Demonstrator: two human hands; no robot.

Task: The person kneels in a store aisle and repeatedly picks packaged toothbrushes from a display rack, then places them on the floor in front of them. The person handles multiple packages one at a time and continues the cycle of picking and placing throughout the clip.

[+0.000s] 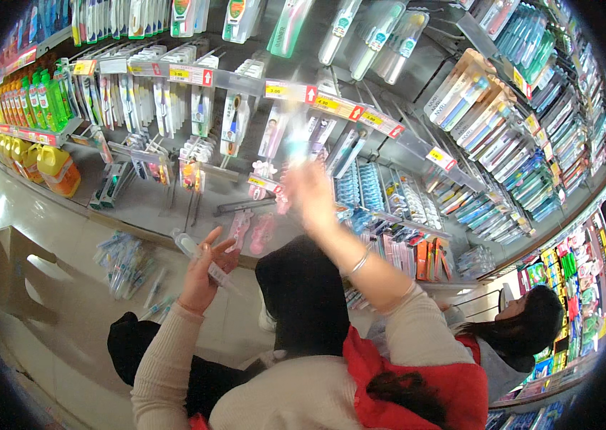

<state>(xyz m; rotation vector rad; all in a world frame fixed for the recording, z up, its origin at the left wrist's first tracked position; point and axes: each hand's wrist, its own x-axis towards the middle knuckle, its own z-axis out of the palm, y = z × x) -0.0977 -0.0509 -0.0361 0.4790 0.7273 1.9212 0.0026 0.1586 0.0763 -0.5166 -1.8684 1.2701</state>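
My right hand (308, 188) is raised at the lower display hooks and blurred by motion. At its fingertips is a blurred, pale, clear-looking package (297, 142), apparently a packaged toothbrush. My left hand (203, 274) is lower, over the floor in front of the shelf, with its fingers partly spread. A clear plastic toothbrush package (200, 259) lies across its palm. Pink hair-clip-like or toy-like packs (263, 232) sit on the bottom shelf between the two hands. Packaged toothbrushes (271, 131) hang just left of the right hand.
A pile of packaged toothbrushes (123, 263) lies on the floor at the left. A price-tag rail (238, 83) with bare hooks crosses above. Yellow jugs (58, 171) stand at the shelf's left end. A co-worker (518, 333) is close by on the right. A brown object (7, 269) stands at far left.
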